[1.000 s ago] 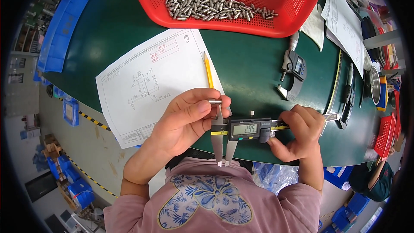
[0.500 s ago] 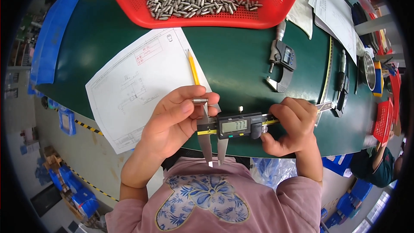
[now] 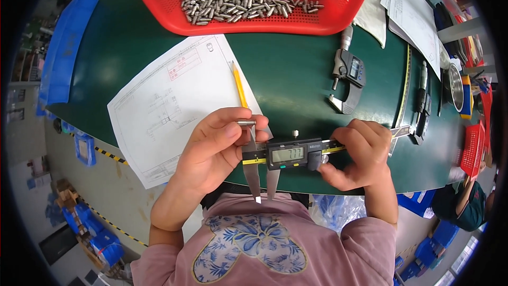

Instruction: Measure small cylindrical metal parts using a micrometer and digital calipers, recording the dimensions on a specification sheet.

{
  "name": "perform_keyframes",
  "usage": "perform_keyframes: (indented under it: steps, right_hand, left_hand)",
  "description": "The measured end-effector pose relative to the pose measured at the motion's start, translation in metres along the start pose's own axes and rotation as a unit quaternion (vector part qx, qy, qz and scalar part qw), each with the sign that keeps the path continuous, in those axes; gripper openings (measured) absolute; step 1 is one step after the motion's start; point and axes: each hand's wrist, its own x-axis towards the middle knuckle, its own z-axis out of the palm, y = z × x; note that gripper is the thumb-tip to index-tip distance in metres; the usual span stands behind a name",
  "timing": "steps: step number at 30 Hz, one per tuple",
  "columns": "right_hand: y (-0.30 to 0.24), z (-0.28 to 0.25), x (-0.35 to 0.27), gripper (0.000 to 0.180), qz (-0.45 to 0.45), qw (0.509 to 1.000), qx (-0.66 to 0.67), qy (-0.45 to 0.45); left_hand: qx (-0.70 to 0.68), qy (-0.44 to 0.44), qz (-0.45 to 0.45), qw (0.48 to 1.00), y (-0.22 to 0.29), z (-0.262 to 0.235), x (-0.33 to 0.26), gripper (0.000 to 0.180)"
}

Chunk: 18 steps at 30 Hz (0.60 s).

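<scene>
A short shiny metal pin [image 3: 245, 123] is pinched between the thumb and a finger of my left hand [image 3: 207, 151]. Beside it, the other fingers of that hand reach behind the jaw end of a black and silver digital caliper [image 3: 288, 154]. My right hand [image 3: 362, 153] is closed round the caliper's beam, its thumb just under the sliding display. The long jaws point toward my body, a little apart with nothing between them. At the upper end, the short jaw tips come close to the pin; whether they touch it I cannot tell.
A red plastic basket [image 3: 254, 27] with many similar metal pins [image 3: 233, 8] stands at the far side. Left on the green table [image 3: 296, 79] lie a drawing sheet [image 3: 153, 100] and a yellow pencil [image 3: 239, 85]. A digital micrometer [image 3: 349, 71] lies right; another person's arm [image 3: 465, 193] shows far right.
Hands, pin and caliper hold almost the same pose. The whole view has shifted very slightly, and the jaw opening looks unchanged.
</scene>
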Motion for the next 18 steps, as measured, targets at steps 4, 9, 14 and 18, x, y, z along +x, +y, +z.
perform_keyframes:
  steps: [4,9,14,18]
  right_hand:
    - [0.0000,-0.0006,0.0001,0.042,-0.014,1.000,-0.008,0.000]
    - [-0.0006,0.0009,0.0013,0.043,-0.016,1.000,-0.012,0.003]
    - [0.0012,0.0023,0.0016,0.042,-0.022,1.000,-0.003,0.014]
    - [0.0010,0.0017,0.0023,0.042,-0.027,1.000,-0.008,0.013]
  left_hand:
    - [0.004,-0.002,-0.004,1.000,0.0009,-0.0019,-0.0012,0.025]
    - [0.008,0.005,0.001,1.000,-0.0012,-0.0039,-0.0031,0.025]
    - [-0.001,0.003,-0.007,1.000,-0.0002,-0.0040,-0.0034,0.025]
    - [-0.008,0.008,-0.015,1.000,-0.0002,-0.0035,-0.0035,0.025]
